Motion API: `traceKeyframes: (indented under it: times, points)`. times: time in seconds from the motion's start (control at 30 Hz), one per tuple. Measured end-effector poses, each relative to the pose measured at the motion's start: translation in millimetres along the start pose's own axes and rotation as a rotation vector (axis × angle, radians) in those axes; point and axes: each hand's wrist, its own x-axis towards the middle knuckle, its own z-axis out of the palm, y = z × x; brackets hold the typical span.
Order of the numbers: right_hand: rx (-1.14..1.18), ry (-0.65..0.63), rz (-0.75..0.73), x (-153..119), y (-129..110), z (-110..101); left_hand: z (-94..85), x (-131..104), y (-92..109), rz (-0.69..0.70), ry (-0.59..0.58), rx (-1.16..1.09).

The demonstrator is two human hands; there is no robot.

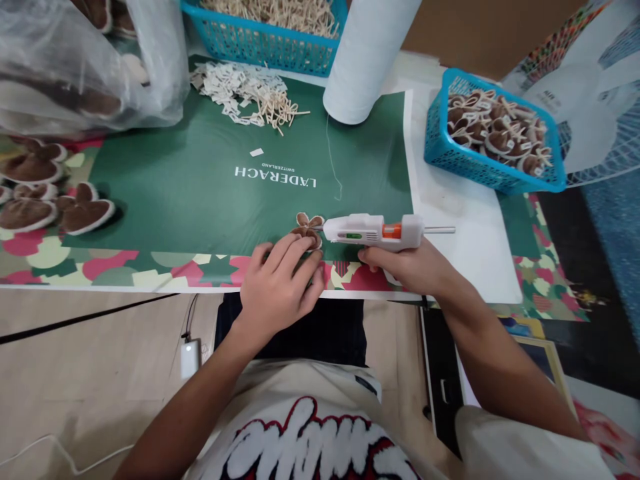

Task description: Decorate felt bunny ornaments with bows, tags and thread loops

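Observation:
My right hand (395,265) is closed round the handle of a white and orange hot glue gun (365,230), with a glue stick jutting from its back end. The gun's metal nozzle points left and meets a small brown plush bunny head (310,221) with pale edging. My left hand (285,277) holds that bunny head down on the green sheet, fingers over its lower part. Part of the piece is hidden under the fingers. Beyond it lie a heap of white tags (230,83) and beige cord loops (283,112). One loose tag (257,152) sits apart.
A blue basket (475,163) of brown pieces with loops stands right, beside a fan (595,100). Another blue basket (265,47) holds cords. A white thread cone (370,60) stands near it. At left are plush pieces (87,212) and a plastic bag (155,73).

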Motion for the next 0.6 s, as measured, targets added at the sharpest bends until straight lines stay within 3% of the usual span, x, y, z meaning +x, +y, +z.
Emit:
traceKeyframes:
  times: [0.6]
  points:
    - [-0.03, 0.008, -0.082, -1.7, 5.7, 0.6, 1.4, 1.4, -0.1, 0.003, 0.01, -0.012]
